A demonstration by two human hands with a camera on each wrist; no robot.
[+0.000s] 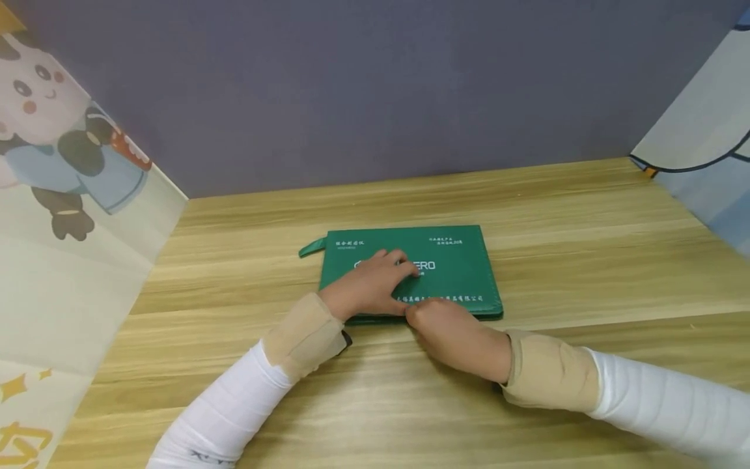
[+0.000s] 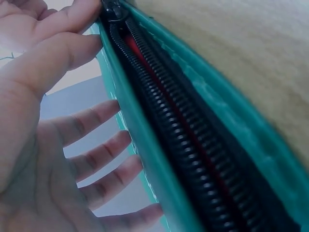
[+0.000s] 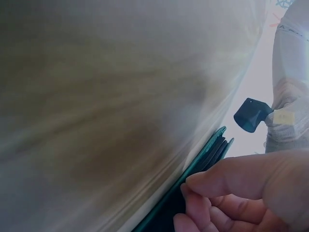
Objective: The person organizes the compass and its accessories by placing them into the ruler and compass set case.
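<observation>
A flat green zip case (image 1: 459, 277) with white lettering lies on the table. My left hand (image 1: 372, 283) rests on its cover, fingers spread, the thumb by the front edge. At that edge, close to the left thumb, my right hand (image 1: 459, 335) has its thumb and finger pinched together at the zipper pull, which the fingers hide. In the left wrist view, the black zipper slider (image 2: 116, 13) sits beside those fingertips. The black zipper teeth (image 2: 186, 145) stand apart along the side nearer the camera, with some red showing between the rows.
A green strap (image 1: 312, 247) sticks out from the case's far left corner. The wood-grain table (image 1: 562, 241) meets a grey-purple panel (image 1: 381, 98) at the back. Cartoon-printed walls (image 1: 76, 260) stand on both sides.
</observation>
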